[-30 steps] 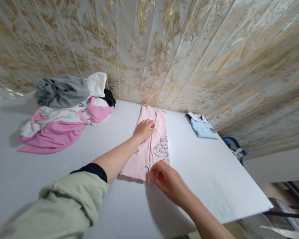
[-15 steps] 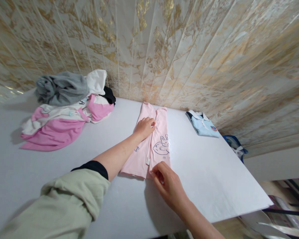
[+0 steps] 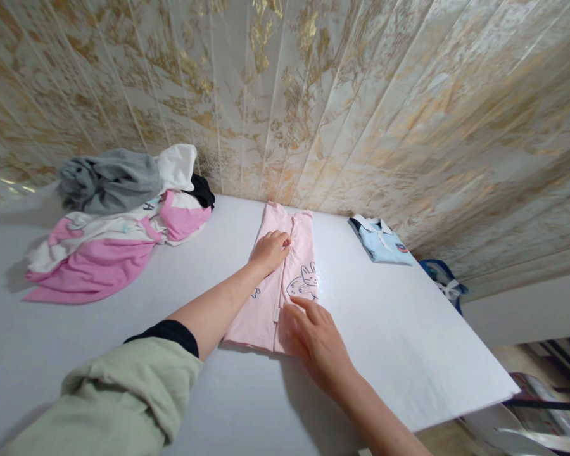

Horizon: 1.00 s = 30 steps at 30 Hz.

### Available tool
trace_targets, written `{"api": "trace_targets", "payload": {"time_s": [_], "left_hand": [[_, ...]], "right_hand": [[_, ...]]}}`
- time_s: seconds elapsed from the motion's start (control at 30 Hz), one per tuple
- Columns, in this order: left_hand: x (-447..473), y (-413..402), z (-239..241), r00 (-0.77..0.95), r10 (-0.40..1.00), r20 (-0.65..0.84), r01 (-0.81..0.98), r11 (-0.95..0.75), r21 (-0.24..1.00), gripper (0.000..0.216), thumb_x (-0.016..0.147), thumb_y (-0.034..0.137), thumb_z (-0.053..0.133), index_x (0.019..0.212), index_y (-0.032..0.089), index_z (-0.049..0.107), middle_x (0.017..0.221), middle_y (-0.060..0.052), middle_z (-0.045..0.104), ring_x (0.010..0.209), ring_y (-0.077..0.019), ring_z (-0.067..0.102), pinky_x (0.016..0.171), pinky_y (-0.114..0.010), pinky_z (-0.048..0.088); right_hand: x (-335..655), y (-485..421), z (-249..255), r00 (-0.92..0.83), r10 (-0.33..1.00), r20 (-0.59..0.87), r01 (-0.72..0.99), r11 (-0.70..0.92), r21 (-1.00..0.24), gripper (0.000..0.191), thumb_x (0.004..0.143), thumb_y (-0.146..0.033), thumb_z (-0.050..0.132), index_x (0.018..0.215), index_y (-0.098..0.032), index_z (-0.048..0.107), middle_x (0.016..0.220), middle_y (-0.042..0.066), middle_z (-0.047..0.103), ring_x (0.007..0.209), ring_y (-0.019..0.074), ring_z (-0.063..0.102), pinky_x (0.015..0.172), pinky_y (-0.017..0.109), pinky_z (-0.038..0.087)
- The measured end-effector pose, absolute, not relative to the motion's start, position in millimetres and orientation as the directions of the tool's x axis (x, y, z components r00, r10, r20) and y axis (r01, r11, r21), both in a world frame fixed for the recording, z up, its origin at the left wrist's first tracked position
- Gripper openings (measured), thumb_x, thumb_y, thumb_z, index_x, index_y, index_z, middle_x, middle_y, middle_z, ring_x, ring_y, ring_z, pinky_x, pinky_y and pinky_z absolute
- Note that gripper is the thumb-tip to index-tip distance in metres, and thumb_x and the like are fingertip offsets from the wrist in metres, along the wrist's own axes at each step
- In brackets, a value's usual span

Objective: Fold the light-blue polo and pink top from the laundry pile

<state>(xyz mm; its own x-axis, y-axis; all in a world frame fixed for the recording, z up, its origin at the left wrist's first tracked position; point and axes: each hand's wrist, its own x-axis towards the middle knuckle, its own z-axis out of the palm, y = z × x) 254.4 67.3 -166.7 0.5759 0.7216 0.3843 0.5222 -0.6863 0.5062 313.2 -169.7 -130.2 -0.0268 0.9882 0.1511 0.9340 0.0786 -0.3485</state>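
Observation:
A pale pink shirt (image 3: 300, 250) with a rabbit print lies folded lengthwise on the white table (image 3: 399, 329). My left hand (image 3: 268, 249) rests on its upper middle, fingers curled down onto the fold. My right hand (image 3: 313, 337) lies flat on the shirt's near end, fingers stretched forward over the cloth. Both sleeves of the shirt are turned in toward the centre seam.
A heap of unfolded clothes (image 3: 116, 218) in pink, white, grey and black sits at the back left. A folded light-blue polo shirt (image 3: 381, 239) lies at the back right. A blue bag (image 3: 444, 278) sits off the table's right edge, and a marbled wall (image 3: 313, 95) stands behind.
My right hand went from pinching the shirt's near hem to lying flat on it, a little farther up the cloth. My left hand stayed on the shirt's middle.

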Motion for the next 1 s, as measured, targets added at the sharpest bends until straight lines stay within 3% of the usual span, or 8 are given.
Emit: {"api": "trace_targets", "payload": {"time_s": [0.1, 0.23, 0.3, 0.47, 0.6, 0.8, 1.0], "left_hand": [[254.4, 66.3, -163.6, 0.566, 0.727, 0.388, 0.514, -0.68, 0.523, 0.009, 0.087, 0.022, 0.055, 0.093, 0.023, 0.062, 0.096, -0.004, 0.062, 0.093, -0.0196, 0.057, 0.086, -0.032, 0.044], [255.7, 61.3, -155.5, 0.56, 0.691, 0.457, 0.474, -0.72, 0.508, 0.017, 0.088, 0.02, 0.053, 0.102, 0.023, 0.061, 0.106, -0.005, 0.061, 0.103, -0.0205, 0.054, 0.094, -0.034, 0.042], [257.0, 58.5, -154.5, 0.621, 0.639, 0.454, 0.44, -0.763, 0.474, 0.017, 0.087, 0.021, 0.054, 0.102, 0.023, 0.062, 0.108, -0.005, 0.062, 0.108, -0.0214, 0.053, 0.096, -0.035, 0.041], [259.3, 57.7, -164.8, 0.718, 0.587, 0.373, 0.432, -0.797, 0.422, 0.023, 0.083, 0.023, 0.059, 0.106, 0.024, 0.061, 0.117, -0.005, 0.062, 0.114, -0.0238, 0.05, 0.1, -0.04, 0.038], [259.4, 60.4, -170.2, 0.713, 0.595, 0.372, 0.434, -0.791, 0.432, 0.028, 0.081, 0.017, 0.058, 0.108, 0.025, 0.06, 0.119, -0.004, 0.061, 0.115, -0.0228, 0.05, 0.1, -0.04, 0.038], [259.3, 60.7, -168.6, 0.7, 0.604, 0.381, 0.433, -0.783, 0.447, 0.025, 0.082, 0.017, 0.057, 0.105, 0.025, 0.06, 0.115, -0.004, 0.062, 0.113, -0.0214, 0.051, 0.098, -0.038, 0.04], [259.6, 60.5, -168.3, 0.697, 0.62, 0.361, 0.45, -0.77, 0.453, 0.024, 0.082, 0.017, 0.058, 0.105, 0.025, 0.06, 0.113, -0.003, 0.063, 0.113, -0.0211, 0.051, 0.099, -0.037, 0.039]], "right_hand": [[313.0, -169.1, -133.3, -0.083, 0.994, 0.075, 0.958, 0.101, -0.269, 0.048, 0.087, -0.021, 0.055, 0.135, -0.018, 0.048, 0.142, 0.013, 0.047, 0.132, 0.028, 0.04, 0.109, 0.047, 0.033], [318.9, -158.4, -122.6, -0.042, 0.996, 0.076, 0.956, 0.062, -0.288, 0.036, 0.092, -0.018, 0.045, 0.127, -0.021, 0.055, 0.136, 0.009, 0.054, 0.125, 0.0204, 0.048, 0.105, 0.039, 0.038], [325.8, -144.9, -121.9, -0.001, 0.995, 0.096, 0.965, 0.027, -0.262, 0.037, 0.094, -0.019, 0.042, 0.129, -0.02, 0.053, 0.138, 0.01, 0.052, 0.128, 0.0203, 0.046, 0.108, 0.041, 0.034], [348.1, -107.9, -144.1, 0.207, 0.978, 0.033, 0.968, -0.2, -0.154, 0.054, 0.095, -0.035, 0.042, 0.144, -0.013, 0.038, 0.152, 0.014, 0.033, 0.141, 0.0256, 0.028, 0.113, 0.046, 0.022], [362.3, -92.4, -154.3, 0.354, 0.934, 0.05, 0.932, -0.348, -0.1, 0.057, 0.097, -0.039, 0.038, 0.145, -0.008, 0.036, 0.153, 0.017, 0.03, 0.142, 0.0275, 0.026, 0.113, 0.046, 0.02], [368.2, -60.2, -152.2, 0.245, 0.966, 0.082, 0.965, -0.235, -0.114, 0.051, 0.097, -0.029, 0.035, 0.144, -0.012, 0.037, 0.152, 0.014, 0.033, 0.14, 0.0224, 0.028, 0.113, 0.044, 0.021], [397.7, -0.9, -157.5, 0.335, 0.935, 0.118, 0.938, -0.318, -0.138, 0.049, 0.098, -0.031, 0.031, 0.146, -0.019, 0.035, 0.154, 0.01, 0.032, 0.139, 0.0209, 0.028, 0.11, 0.044, 0.024]]}}
